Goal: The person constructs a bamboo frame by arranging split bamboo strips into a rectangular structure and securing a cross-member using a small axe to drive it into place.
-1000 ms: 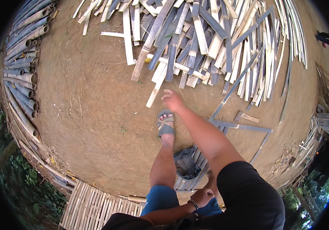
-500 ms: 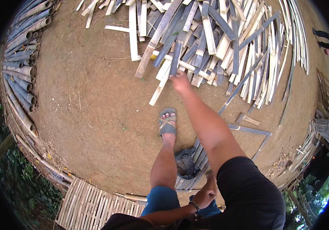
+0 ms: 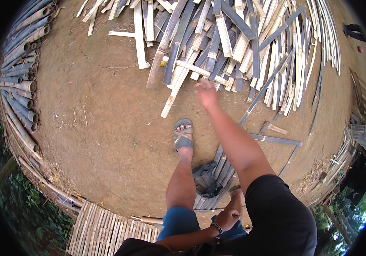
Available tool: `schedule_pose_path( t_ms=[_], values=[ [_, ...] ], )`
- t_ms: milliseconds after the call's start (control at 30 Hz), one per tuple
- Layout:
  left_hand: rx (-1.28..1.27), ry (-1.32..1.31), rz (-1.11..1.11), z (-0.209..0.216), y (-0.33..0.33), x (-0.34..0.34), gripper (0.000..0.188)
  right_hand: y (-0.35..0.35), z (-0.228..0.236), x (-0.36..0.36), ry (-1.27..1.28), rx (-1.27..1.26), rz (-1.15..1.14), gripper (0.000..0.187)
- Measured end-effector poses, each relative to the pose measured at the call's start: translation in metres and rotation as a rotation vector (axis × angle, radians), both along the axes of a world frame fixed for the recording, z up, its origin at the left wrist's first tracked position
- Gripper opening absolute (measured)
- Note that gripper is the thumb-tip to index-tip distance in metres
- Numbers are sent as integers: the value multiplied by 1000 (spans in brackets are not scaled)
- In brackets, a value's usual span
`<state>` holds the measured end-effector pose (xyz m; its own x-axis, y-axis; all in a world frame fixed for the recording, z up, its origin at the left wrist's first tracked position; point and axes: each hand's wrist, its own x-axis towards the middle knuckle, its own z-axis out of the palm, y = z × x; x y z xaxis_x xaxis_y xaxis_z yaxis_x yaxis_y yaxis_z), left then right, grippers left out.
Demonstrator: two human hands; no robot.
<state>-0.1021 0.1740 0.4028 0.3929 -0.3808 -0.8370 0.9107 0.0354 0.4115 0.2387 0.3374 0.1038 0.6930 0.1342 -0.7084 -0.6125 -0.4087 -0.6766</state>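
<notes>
The right hand (image 3: 207, 94) has shifted rightward along the slat pile (image 3: 223, 37), which lies ahead and is cut off above, with open dirt (image 3: 89, 98) left of its ragged edge, that arm outstretched, fingers too blurred to tell, and the left hand (image 3: 227, 220) low, fingers curled together, palm hidden.

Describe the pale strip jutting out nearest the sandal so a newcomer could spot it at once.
Start with the big pile of strips across the top of the view. At its lower edge, look left of the right hand and above the sandal. The pale strip there slants down-left, its bare end reaching closer to the sandal than its neighbours' ends.
</notes>
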Motion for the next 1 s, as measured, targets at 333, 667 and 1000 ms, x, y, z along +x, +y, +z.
schedule_pose_path(
  t_ms=[333,667,1000],
  values=[
    [5,-25,-2,-1,-1,-10,23,15,66,118,5,392,-832,94],
    [101,-179,-23,-1,0,-10,24,90,81,114,247,782,-323,102],
    [31,-15,-166,-1,7,7,26,4,17,57,-2,-68,0,57]
  ],
)
